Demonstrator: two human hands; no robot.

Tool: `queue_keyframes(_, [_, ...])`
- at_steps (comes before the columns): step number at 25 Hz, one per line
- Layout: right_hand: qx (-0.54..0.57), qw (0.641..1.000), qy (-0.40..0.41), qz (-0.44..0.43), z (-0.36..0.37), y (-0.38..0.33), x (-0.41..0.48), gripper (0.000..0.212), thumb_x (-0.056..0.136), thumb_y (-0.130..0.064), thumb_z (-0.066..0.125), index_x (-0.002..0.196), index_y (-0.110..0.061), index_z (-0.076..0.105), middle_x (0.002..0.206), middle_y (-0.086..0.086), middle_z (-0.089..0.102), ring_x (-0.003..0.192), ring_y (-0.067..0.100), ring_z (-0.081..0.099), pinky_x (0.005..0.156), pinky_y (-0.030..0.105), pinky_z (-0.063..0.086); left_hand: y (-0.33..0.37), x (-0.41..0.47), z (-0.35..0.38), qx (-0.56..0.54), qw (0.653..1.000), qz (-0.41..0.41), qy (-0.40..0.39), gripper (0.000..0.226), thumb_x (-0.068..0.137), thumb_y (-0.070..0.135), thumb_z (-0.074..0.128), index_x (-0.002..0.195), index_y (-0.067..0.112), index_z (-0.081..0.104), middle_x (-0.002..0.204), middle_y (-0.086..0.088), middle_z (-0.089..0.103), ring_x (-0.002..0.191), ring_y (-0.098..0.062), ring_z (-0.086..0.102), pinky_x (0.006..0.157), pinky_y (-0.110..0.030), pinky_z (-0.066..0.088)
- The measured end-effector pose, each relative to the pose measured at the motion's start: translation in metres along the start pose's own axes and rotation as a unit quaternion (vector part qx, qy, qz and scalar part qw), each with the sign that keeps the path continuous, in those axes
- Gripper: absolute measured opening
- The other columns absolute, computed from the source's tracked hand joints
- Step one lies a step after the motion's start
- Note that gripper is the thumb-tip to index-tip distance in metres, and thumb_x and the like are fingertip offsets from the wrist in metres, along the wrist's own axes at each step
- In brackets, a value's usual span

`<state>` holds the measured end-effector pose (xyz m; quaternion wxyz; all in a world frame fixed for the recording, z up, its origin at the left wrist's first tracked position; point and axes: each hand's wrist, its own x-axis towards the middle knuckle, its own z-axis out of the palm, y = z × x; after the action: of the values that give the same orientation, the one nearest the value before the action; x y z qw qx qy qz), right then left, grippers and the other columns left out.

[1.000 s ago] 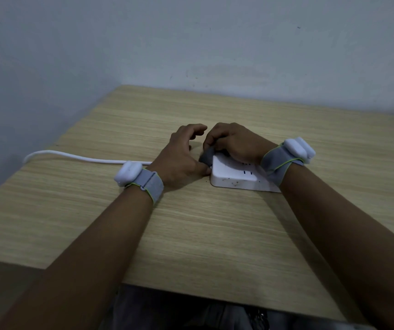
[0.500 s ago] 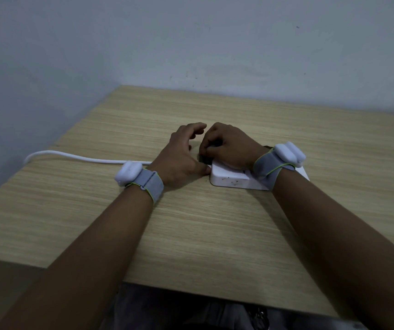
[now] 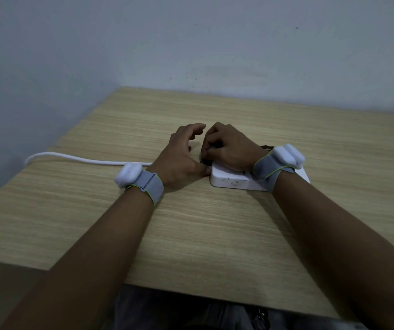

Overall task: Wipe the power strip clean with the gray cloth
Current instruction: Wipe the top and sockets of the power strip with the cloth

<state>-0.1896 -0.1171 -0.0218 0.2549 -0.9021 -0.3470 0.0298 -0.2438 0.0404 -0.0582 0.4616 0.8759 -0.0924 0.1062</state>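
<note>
A white power strip [image 3: 229, 178] lies flat near the middle of the wooden table [image 3: 191, 234]. Its white cord [image 3: 76, 158] runs off to the left edge. My right hand [image 3: 229, 148] rests on the strip's left end, fingers closed over the gray cloth [image 3: 206, 161], of which only a dark sliver shows. My left hand [image 3: 181, 158] sits at the strip's left end, thumb touching its near corner, fingers curled and apart above the table. Most of the strip's top is hidden by my right hand and wrist.
Both wrists wear gray bands with white pods. The table stands in a corner, with walls close behind and to the left. The table's near edge is just in front of my lap. A small dark object [image 3: 266, 147] peeks out behind my right wrist.
My right hand has slid left along the strip with the cloth, uncovering the strip's right end. My left hand has stayed in place.
</note>
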Motion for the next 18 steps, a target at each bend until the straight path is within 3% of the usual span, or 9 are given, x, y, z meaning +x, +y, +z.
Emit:
queue_keyframes(2, [0.032,0.999,-0.015,0.0,-0.0009,-0.0011,-0.0004,0.01,0.075,-0.025,0.063,0.071,-0.023,0.072,0.109,0.005,0.053,0.102,0.022,0.053,0.092,0.044,0.045,-0.0008,-0.0003,0.0002,-0.001,1.0,0.002,0.002,0.099,0.061,0.014,0.088,0.144,0.022,0.035,0.141,-0.001,0.04,0.131,-0.018,0.037,0.102,-0.033,0.041])
queue_keyframes(7, [-0.06,0.996,0.053,0.047,0.0055,0.004,0.0051,0.011,0.08,-0.029,0.063,0.077,-0.024,0.071,0.108,0.007,0.052,0.106,0.029,0.049,0.093,0.04,0.043,-0.0007,-0.0005,0.0003,0.003,1.0,0.002,0.005,0.1,0.059,0.013,0.087,0.144,0.023,0.035,0.14,0.001,0.041,0.13,-0.017,0.037,0.101,-0.033,0.042])
queue_keyframes(12, [0.058,0.998,0.007,0.018,-0.0013,0.0005,0.0001,0.012,0.079,-0.02,0.063,0.073,-0.02,0.073,0.106,0.004,0.056,0.099,0.021,0.056,0.091,0.041,0.046,-0.0012,0.0001,0.0009,-0.003,1.0,0.003,0.007,0.099,0.059,0.012,0.087,0.143,0.023,0.036,0.139,0.0,0.041,0.13,-0.017,0.037,0.101,-0.031,0.042])
queue_keyframes(16, [-0.098,0.989,0.07,0.087,0.005,0.0027,0.0055,0.024,0.086,-0.032,0.053,0.086,-0.02,0.074,0.11,0.009,0.053,0.106,0.031,0.049,0.091,0.047,0.046,-0.0006,0.0001,0.0008,0.001,1.0,0.001,0.009,0.099,0.06,0.012,0.087,0.143,0.023,0.035,0.14,0.0,0.04,0.13,-0.016,0.036,0.1,-0.028,0.04])
queue_keyframes(18, [-0.058,0.996,0.052,0.054,0.0022,0.0025,0.0023,0.021,0.086,-0.029,0.056,0.083,-0.02,0.074,0.11,0.008,0.055,0.104,0.028,0.052,0.091,0.046,0.046,-0.0002,0.0003,0.0013,-0.002,1.0,0.0,0.009,0.099,0.06,0.013,0.087,0.143,0.024,0.035,0.141,0.001,0.04,0.13,-0.015,0.036,0.099,-0.027,0.04])
